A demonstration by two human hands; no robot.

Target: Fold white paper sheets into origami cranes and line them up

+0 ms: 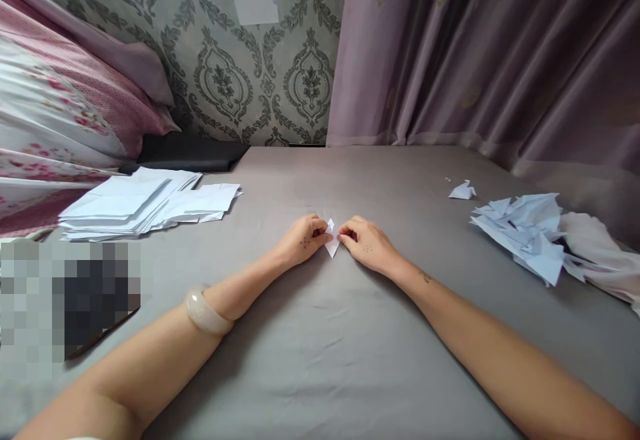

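Note:
A small folded piece of white paper (332, 247), pointed at top and bottom, is upright between my two hands at the middle of the grey-covered surface. My left hand (307, 237) pinches its left edge between thumb and fingers. On the other side my right hand (367, 243) has thumb and fingertips closed at the right edge of the paper. The curled fingers of both hands are partly hidden behind the knuckles. A pale bangle (206, 312) circles my left forearm.
Stacks of white paper sheets (120, 200) lie at the left, before a folded black cloth (195, 151). On the right are a heap of folded white papers (530, 230), a small folded paper figure (463, 191) and a pale cloth (595, 243). Purple curtains (425, 53) hang behind.

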